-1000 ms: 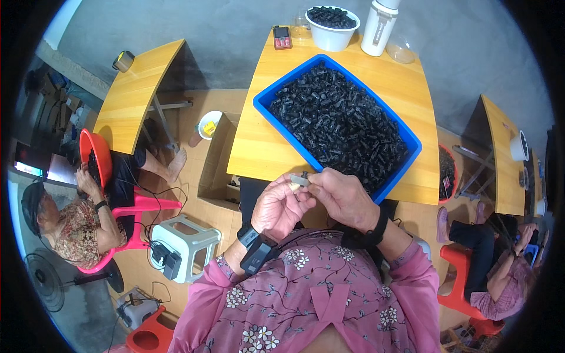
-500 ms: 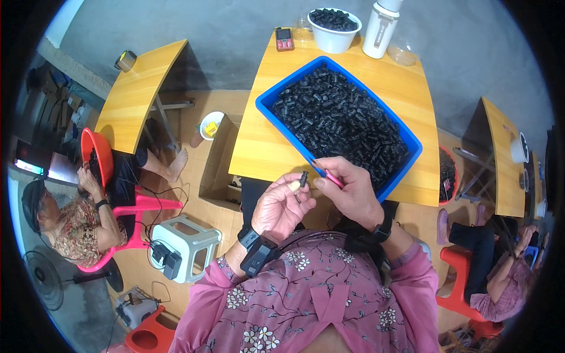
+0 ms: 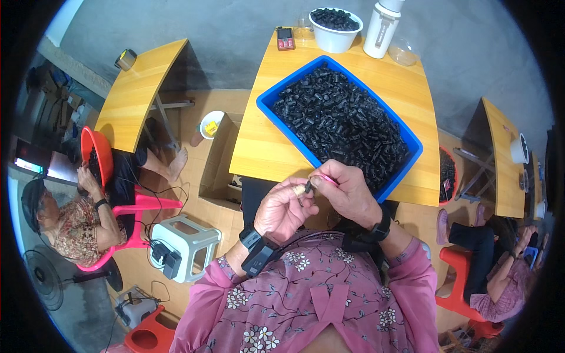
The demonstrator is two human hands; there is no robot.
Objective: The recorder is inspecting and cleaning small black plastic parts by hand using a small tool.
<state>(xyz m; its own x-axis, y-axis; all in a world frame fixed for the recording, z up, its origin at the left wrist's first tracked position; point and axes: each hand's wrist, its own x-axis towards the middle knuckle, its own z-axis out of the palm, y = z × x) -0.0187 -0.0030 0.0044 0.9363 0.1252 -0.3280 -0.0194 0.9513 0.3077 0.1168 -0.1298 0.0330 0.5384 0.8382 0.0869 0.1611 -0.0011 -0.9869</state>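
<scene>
My left hand [image 3: 282, 206] pinches a small black plastic part [image 3: 308, 186] between thumb and forefinger, with a pale cover on one fingertip. Against it comes my right hand [image 3: 347, 188], closed around a slim pink-handled tool [image 3: 327, 178]; its working end is hidden by the fingers, so I cannot tell its kind. Both hands meet just off the table's near edge. Beyond them, a blue tray [image 3: 272, 112] on the wooden table is heaped with many similar black parts [image 3: 347, 117].
At the table's back stand a white tub [image 3: 334, 40] of black parts, a white bottle [image 3: 381, 29], a clear container [image 3: 402, 52] and a red-black phone [image 3: 285, 39]. A cardboard box [image 3: 218, 170] sits left below. Co-workers sit at both sides; a grey stool [image 3: 187, 247] is at left.
My right hand has brought the pink tool in to the black part, and the two hands now touch. The tool's dark tip, visible before, is now hidden.
</scene>
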